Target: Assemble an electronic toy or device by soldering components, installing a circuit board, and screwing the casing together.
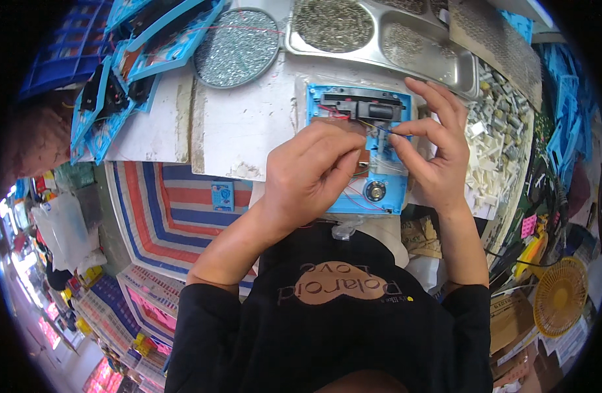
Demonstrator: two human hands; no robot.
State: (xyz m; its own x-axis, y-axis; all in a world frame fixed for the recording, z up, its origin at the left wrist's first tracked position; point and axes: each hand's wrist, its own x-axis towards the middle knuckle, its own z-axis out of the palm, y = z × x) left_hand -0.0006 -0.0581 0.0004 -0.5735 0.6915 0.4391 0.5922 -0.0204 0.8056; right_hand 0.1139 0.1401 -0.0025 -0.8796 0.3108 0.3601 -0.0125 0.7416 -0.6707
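Small blue rectangular packet (223,195) on striped cloth, pink label (528,226) at right, possibly stacked colourful packages (143,308) lower left

Two hands, left (314,171) and right (432,147); one open blue housing (386,196); one round screw dish (237,47); one steel tray (468,69); one yellow fan (561,296).

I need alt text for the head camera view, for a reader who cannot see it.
A person's left hand and right hand work on thin wires inside an open blue plastic housing on a white worktable. Behind it stand a round tray of small metal parts and a steel compartment tray; white plastic pieces lie at the right.
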